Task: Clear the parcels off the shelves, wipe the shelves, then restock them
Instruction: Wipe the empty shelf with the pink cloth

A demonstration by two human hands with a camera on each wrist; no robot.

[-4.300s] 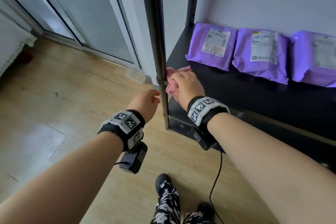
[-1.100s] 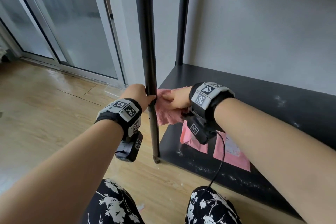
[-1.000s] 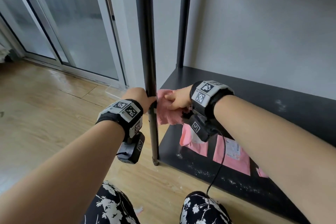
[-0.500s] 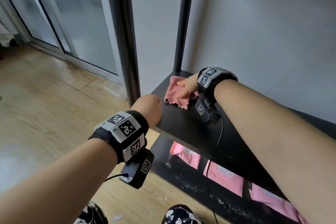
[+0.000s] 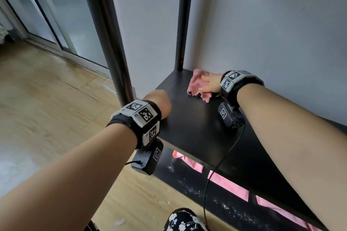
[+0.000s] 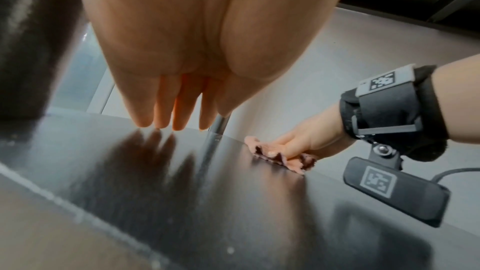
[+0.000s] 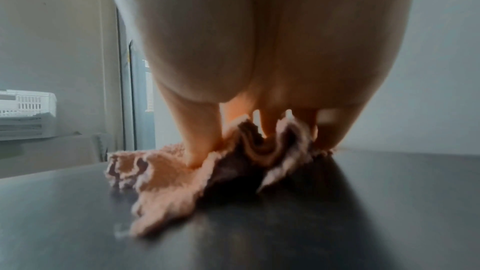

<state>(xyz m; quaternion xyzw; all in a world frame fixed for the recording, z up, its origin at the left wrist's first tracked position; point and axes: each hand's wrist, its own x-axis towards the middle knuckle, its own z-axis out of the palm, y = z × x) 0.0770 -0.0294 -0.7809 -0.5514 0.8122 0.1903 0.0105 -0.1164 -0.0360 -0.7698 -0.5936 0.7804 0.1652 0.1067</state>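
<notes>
At shelf's (image 5: 189, 127) back-left corner, right hand (image 5: 210, 84) presses pink cloth (image 5: 197, 86) with flat fingers; unwiped length runs rightward. Left hand (image 5: 159, 102) rests relaxed at front edge.

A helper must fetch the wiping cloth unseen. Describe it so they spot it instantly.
Find the black metal rack's upper shelf against the grey wall. In its far left corner, by the rear post, the right hand presses flat on a crumpled pink cloth. It is fuzzy with ragged edges, unlike the smooth pink parcels on the shelf below.
</notes>
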